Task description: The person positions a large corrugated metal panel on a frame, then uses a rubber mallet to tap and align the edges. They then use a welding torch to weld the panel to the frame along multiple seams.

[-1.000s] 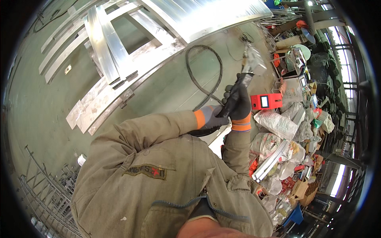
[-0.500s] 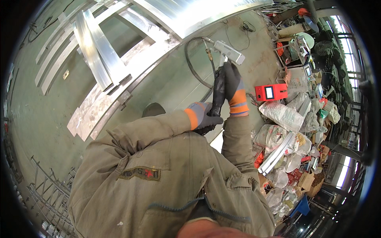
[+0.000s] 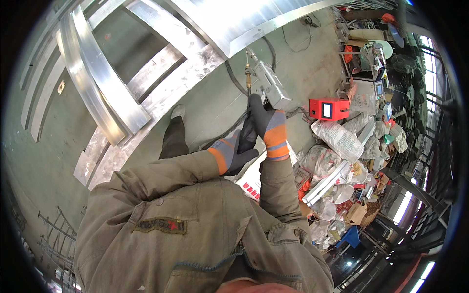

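My right hand (image 3: 266,119), in a dark glove with an orange cuff, is closed round the handle of a silver welding gun (image 3: 274,88). Its thin nozzle points up and away, toward the corner of a shiny metal frame. A brass fitting (image 3: 248,78) on a thin black hose runs alongside the gun. Just below and to the left, my left hand (image 3: 234,150) is closed round the black cable sleeve (image 3: 248,131) behind the handle, its thumb sticking out to the right. The gloves partly hide the handle and sleeve.
Long metal profiles (image 3: 110,73) lie across a workbench (image 3: 168,100) at the upper left. A red box with a screen (image 3: 328,109) stands to the right, near filled white sacks (image 3: 337,139) and piled scrap. A black cable (image 3: 229,78) loops behind the gun; my foot (image 3: 179,112) is beside the bench.
Both hands have come down and left with the welding gun, which now tilts more steeply, nozzle up. The view has shifted, showing more of my leg and a white sack below the hands.
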`<state>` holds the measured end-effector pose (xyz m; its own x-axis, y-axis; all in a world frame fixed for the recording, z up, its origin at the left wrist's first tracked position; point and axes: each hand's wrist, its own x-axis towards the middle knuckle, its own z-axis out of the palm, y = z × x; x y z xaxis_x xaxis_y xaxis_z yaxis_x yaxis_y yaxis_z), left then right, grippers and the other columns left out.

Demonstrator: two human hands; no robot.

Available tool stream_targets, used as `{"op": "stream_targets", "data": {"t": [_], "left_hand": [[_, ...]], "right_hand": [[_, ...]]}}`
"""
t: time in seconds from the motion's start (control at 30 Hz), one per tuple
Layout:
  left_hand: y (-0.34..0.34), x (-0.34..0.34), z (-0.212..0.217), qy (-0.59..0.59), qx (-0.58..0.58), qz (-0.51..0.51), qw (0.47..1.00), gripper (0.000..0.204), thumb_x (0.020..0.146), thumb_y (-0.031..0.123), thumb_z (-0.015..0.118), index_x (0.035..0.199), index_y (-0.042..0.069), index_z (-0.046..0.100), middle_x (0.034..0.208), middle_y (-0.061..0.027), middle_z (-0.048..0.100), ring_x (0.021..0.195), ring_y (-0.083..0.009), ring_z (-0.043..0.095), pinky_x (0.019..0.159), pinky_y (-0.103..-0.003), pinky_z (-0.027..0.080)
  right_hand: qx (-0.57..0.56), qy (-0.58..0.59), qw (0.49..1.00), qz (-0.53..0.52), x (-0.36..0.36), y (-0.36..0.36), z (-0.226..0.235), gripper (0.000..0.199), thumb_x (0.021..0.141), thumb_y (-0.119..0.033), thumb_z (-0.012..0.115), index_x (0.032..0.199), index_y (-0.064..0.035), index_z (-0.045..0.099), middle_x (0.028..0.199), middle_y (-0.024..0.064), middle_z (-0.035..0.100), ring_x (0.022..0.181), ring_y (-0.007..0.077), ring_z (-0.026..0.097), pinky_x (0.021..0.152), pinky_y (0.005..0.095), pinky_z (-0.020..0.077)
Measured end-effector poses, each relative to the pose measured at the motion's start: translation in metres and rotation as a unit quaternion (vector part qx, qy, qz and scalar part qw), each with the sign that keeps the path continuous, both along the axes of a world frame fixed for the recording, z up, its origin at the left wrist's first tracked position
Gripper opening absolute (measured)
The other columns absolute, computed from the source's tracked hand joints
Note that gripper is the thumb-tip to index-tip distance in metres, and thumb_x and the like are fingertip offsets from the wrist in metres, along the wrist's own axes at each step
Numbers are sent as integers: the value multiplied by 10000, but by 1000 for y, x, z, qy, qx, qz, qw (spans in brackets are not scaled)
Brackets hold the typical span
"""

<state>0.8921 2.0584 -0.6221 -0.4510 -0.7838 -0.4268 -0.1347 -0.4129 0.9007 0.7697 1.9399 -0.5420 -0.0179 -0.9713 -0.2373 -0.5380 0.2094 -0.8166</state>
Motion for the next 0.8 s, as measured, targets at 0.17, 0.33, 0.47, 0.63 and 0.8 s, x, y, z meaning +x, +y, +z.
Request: {"op": "stream_targets", "data": {"t": [0.17, 0.33, 0.47, 0.63, 0.8], "left_hand": [[-3, -5, -39, 22, 6, 30, 999, 402, 1033, 275, 741, 1299, 78, 511, 701, -60, 632, 553, -184, 627, 531, -392, 496], [-9, -9, -62, 26, 3, 15, 1000, 498, 1028, 363, 734, 1345, 27, 548, 859, -163, 690, 756, -317, 665, 685, -453, 528], [-13, -11, -65, 26, -55, 58, 996, 711, 1001, 573, 755, 1303, -42, 564, 1044, -298, 755, 988, -478, 756, 846, -526, 574], [-21, -14, -61, 85, -39, 95, 991, 765, 993, 606, 756, 1326, -57, 570, 1075, -289, 758, 1004, -458, 757, 872, -508, 581], [-29, -13, -61, 150, -20, 124, 981, 811, 984, 630, 761, 1347, -72, 577, 1110, -282, 761, 1018, -438, 757, 894, -491, 588]], "right_hand": [[36, -35, 999, -7, 13, -12, -25, 280, 1026, -203, 771, 1175, 28, 716, 951, 48, 717, 836, 129, 637, 716, 355, 526], [-24, -26, 999, -1, 24, -29, -42, 371, 1022, -182, 752, 1325, 30, 724, 930, 63, 769, 779, 147, 692, 701, 354, 557], [-18, -13, 1000, 7, 27, -39, -43, 395, 1031, -162, 752, 1363, 47, 708, 1003, 73, 768, 826, 128, 685, 713, 337, 552], [-14, 0, 1000, 28, 29, -48, -46, 333, 1035, -137, 752, 1315, 39, 713, 1001, 49, 737, 834, 115, 656, 710, 325, 537], [-3, -8, 1000, 28, 30, -53, -54, 357, 1035, -168, 763, 1318, 42, 710, 993, 41, 739, 803, 111, 652, 682, 321, 533]]}}
